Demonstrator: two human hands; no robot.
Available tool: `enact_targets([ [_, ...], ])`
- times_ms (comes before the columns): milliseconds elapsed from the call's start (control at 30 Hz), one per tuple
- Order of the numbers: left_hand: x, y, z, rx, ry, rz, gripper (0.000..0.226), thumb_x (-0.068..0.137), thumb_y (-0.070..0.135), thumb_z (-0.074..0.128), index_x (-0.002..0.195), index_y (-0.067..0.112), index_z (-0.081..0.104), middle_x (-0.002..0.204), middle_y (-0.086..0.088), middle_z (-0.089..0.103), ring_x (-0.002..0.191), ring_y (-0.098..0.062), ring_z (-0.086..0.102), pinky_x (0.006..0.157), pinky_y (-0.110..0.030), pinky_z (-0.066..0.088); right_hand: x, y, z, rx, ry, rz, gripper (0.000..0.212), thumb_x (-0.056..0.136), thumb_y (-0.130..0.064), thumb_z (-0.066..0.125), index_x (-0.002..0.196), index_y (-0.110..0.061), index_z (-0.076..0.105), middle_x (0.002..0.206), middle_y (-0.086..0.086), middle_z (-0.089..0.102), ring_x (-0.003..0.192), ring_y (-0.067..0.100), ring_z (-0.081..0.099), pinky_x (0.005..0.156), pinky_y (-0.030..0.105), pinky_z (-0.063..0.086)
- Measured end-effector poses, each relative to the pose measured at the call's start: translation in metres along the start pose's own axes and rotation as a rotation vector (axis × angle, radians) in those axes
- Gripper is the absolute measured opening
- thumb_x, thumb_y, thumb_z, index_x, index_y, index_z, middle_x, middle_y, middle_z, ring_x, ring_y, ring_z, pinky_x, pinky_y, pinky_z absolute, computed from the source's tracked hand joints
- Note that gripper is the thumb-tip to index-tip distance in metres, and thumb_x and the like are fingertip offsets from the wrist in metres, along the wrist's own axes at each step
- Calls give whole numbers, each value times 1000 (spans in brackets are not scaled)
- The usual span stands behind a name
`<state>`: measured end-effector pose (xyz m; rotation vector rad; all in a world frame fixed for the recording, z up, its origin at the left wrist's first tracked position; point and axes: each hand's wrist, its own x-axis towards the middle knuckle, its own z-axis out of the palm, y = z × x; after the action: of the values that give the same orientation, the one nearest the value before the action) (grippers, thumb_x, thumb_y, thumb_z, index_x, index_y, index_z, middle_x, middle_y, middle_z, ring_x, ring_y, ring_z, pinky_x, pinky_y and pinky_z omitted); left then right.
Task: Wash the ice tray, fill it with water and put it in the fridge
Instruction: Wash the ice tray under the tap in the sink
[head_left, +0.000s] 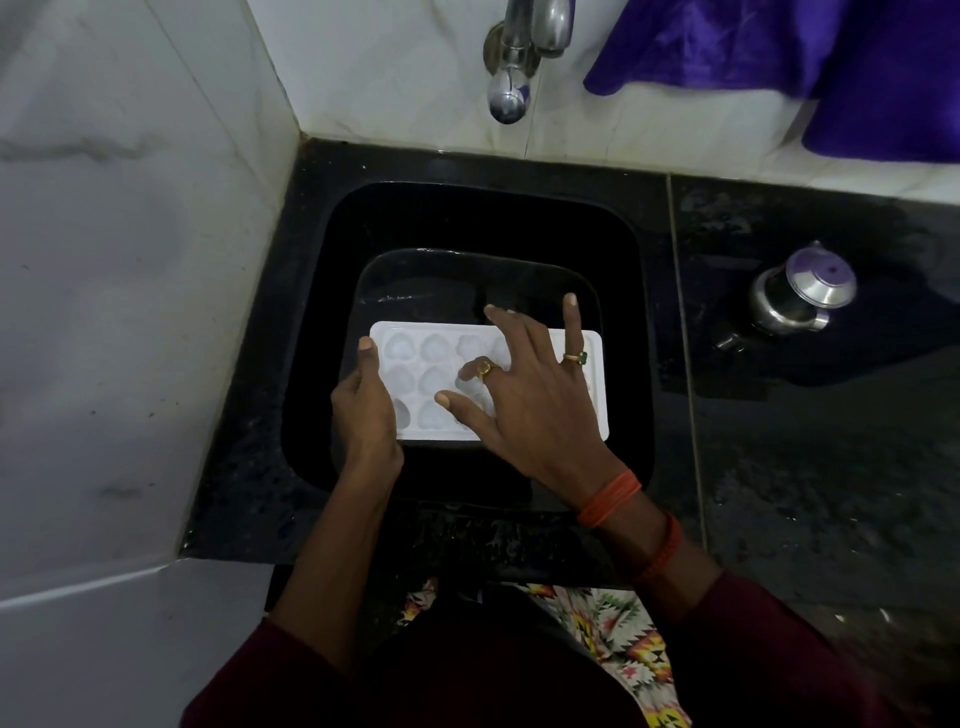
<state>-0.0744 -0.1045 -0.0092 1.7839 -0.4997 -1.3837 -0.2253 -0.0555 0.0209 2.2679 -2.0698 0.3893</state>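
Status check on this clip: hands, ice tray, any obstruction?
Left hand grips ice tray at its left end. Right hand spread open over the cups. Tray level in sink. Nothing blocking it.

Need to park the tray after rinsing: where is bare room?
Black counter right of the sink, in front of the steel pot, is bare. Sink floor behind the ice tray is free too. Crowded: tray's top, under left hand and right hand.

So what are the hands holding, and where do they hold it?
The left hand grips the white ice tray by its left end. The right hand holds nothing; it lies spread open over the tray's cups.
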Motion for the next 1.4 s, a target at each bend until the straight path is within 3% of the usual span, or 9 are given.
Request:
enact_targets([
  [233,-2,-1,1,-1,10,9,36,98,58,51,89,28,69,97,0,76,91,-24,73,89,-48,59,-3,-3,2,-3,-104,-2,63,97,-72,33,104,-29,79,158,12,42,146,27,39,123,57,-15],
  [1067,-6,0,1,16,22,16,39,96,62,51,83,30,69,93,3,76,93,-25,73,92,-50,58,-4,-4,1,-15,-73,-26,68,97,-72,31,103,-24,80,153,12,48,145,26,41,124,59,-10],
  [1400,-9,3,1,-9,24,23,36,101,53,50,82,28,67,84,6,73,86,-21,72,79,-37,59,-6,-8,2,-1,-84,-27,72,97,-73,28,104,-22,79,155,12,46,145,24,39,124,59,-10],
])
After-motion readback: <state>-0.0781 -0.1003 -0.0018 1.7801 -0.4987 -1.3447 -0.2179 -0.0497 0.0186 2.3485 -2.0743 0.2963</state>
